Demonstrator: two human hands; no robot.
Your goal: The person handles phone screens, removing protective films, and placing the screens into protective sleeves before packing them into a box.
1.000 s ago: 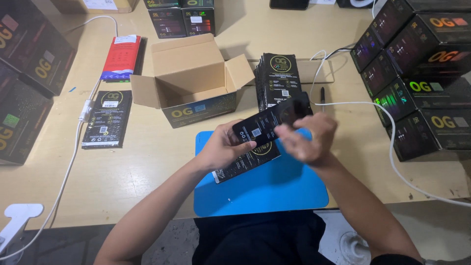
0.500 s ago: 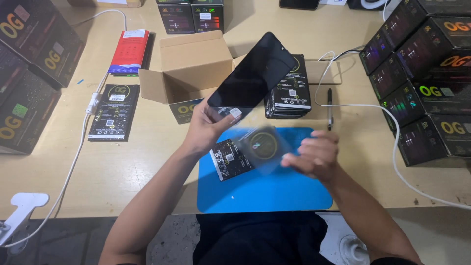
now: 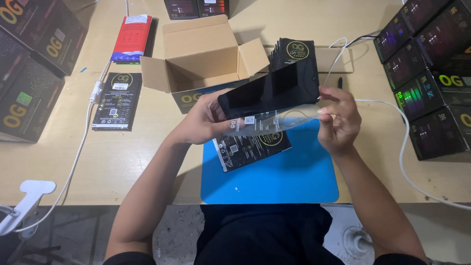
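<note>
Phone (image 3: 269, 95), dark slab, held above the counter (image 3: 147, 162) centre, tilted, over the blue mat (image 3: 289, 176). Left hand (image 3: 203, 120) grips its lower-left end, fingers wrapped round the edge. Right hand (image 3: 338, 118) at 3 o'clock of it, fingers pinching a clear film (image 3: 279, 120) hanging under the phone. Counter is light wood; near edge at 6 o'clock, w/ bare wood at 8 o'clock. Black packet (image 3: 252, 147) lies on the mat. Open cardboard box (image 3: 203, 56) at 11 o'clock, inside looks empty. Dark boxes (image 3: 427, 73) stacked at 2 o'clock, white cable (image 3: 405, 157) beside them.
</note>
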